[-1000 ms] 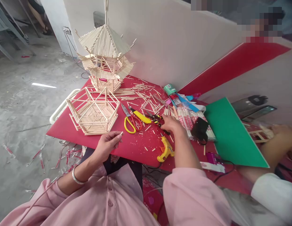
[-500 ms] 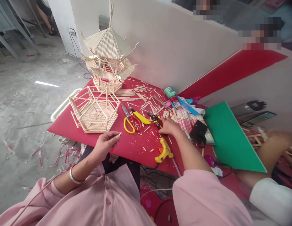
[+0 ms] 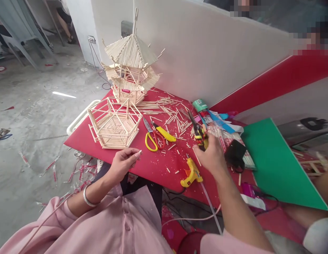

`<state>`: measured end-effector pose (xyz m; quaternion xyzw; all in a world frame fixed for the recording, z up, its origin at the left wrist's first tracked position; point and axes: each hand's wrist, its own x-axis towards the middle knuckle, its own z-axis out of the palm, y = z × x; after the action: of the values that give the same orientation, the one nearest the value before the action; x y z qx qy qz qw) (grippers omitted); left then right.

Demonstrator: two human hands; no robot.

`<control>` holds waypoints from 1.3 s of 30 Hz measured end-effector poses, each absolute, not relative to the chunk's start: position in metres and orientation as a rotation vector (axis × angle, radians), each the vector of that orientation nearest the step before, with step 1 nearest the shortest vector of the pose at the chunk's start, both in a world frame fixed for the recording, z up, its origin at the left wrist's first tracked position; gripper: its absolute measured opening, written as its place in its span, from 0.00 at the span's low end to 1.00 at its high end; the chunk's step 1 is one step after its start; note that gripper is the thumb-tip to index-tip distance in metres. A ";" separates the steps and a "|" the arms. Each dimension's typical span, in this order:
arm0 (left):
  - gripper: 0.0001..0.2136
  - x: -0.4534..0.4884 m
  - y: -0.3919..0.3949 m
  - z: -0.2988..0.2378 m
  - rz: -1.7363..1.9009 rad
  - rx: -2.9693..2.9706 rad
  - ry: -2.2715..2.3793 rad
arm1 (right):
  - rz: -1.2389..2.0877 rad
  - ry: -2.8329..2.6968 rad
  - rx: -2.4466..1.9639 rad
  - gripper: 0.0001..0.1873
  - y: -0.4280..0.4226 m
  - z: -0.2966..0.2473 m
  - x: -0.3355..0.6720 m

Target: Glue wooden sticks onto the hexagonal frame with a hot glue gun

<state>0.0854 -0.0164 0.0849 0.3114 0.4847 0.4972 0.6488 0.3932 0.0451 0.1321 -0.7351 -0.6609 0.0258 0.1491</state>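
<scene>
My right hand (image 3: 212, 153) is closed around a black and yellow cutter (image 3: 198, 131), lifted off the red table (image 3: 150, 165) with its blades pointing up. My left hand (image 3: 124, 161) hovers at the table's near edge, fingers pinched on a short wooden stick (image 3: 136, 153). A hexagonal stick basket (image 3: 114, 123) stands just beyond the left hand. Behind it rises a stick pagoda (image 3: 132, 74). Yellow scissors (image 3: 151, 135) and a yellow utility knife (image 3: 165, 133) lie between my hands.
A yellow glue gun (image 3: 191, 173) lies near the front edge, its cord hanging down. Loose sticks (image 3: 171, 113) litter the table's middle. A stick bundle (image 3: 219, 134), a black box (image 3: 234, 152) and a green board (image 3: 277, 165) lie right. Another person's arm (image 3: 318, 234) shows at far right.
My right hand has picked the cutter up off the table and raised it. The view has shifted slightly. My left hand has kept its pinch on the stick.
</scene>
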 end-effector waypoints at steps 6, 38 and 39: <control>0.21 0.089 -0.021 0.083 1.106 0.739 1.091 | 0.805 -1.997 -1.773 0.26 -0.047 0.095 0.315; 0.13 0.100 -0.060 0.087 0.780 1.556 1.265 | 1.300 -1.115 -1.593 0.16 -0.152 0.030 0.226; 0.12 0.100 -0.062 0.086 0.784 1.539 1.272 | 1.309 -1.103 -1.601 0.16 -0.154 0.030 0.225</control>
<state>0.0999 -0.0625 0.0857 0.6301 0.5210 0.3209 0.4781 0.2249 -0.1540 0.0299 -0.6294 -0.4338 0.5147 0.3882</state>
